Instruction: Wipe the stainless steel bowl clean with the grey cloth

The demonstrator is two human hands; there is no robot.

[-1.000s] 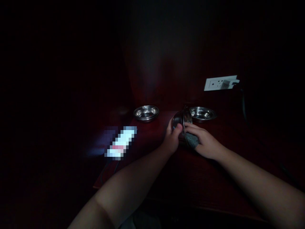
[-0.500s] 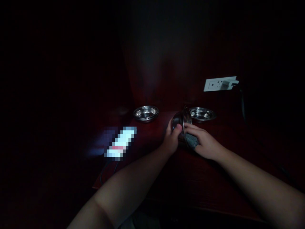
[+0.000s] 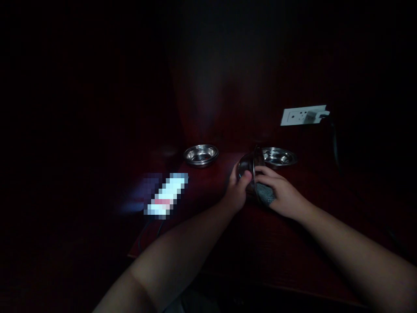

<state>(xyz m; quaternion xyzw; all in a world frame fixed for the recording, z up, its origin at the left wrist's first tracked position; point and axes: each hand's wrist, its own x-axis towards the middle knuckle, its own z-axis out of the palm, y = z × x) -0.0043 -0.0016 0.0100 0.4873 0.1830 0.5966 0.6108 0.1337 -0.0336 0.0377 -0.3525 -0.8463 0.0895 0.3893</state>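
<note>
Just right of the middle, a shiny metal bowl (image 3: 246,164) is tipped on its side with its mouth facing right. My left hand (image 3: 239,189) is closed on the bowl's outer wall, thumb on the near side and fingers behind it. At the bowl's mouth, my right hand (image 3: 282,193) grips a grey cloth (image 3: 266,193) with a small checked patch. Its fingers reach inside the rim, and part of the cloth is hidden by them and by the bowl.
Shallow metal bowls (image 3: 201,155), seemingly stacked, stand at the back left of the dark red table (image 3: 247,252). Another metal dish (image 3: 280,157) sits behind my right hand. A bright, pixelated phone-like thing (image 3: 167,195) with cables lies left. A wall socket (image 3: 304,115) holds a plug.
The whole view has shifted a little, so everything sits slightly further right. Both hands keep their hold on the bowl and cloth, with the right fingers slightly changed at the rim.
</note>
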